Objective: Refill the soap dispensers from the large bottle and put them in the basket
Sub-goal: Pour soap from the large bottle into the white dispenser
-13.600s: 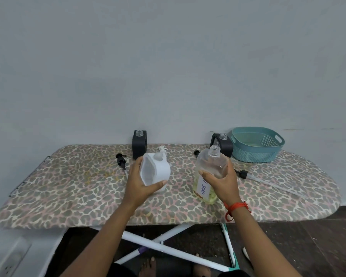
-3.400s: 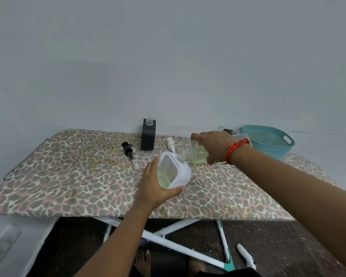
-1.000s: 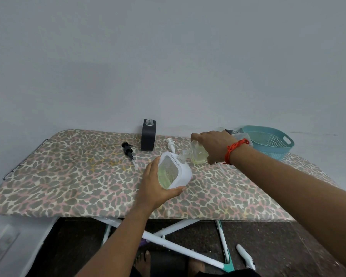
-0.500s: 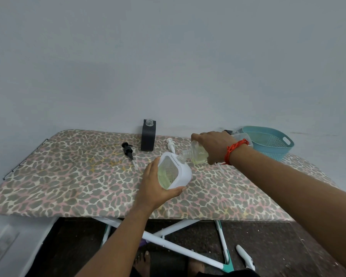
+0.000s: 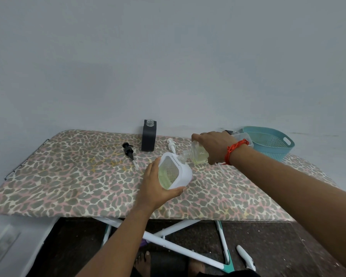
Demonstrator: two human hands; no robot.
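Observation:
My left hand (image 5: 155, 187) grips a white soap dispenser (image 5: 177, 172), tilted, with yellow-green liquid showing through its clear panel. My right hand (image 5: 214, 145) holds the large clear soap bottle (image 5: 198, 154) tipped over, its neck at the dispenser's opening. A black dispenser (image 5: 148, 135) stands open-necked at the back of the leopard-print ironing board (image 5: 68, 176). A black pump (image 5: 129, 151) and a white pump (image 5: 171, 144) lie on the board. The teal basket (image 5: 268, 144) sits at the back right. A second black dispenser behind my right hand is mostly hidden.
The wall runs close behind the board. The board's white legs (image 5: 178, 250) cross over a dark floor below, with my bare feet between them. A wall socket (image 5: 0, 250) is at the lower left.
Over the last second both hands hold almost still. The liquid level in the white dispenser has risen since several seconds ago.

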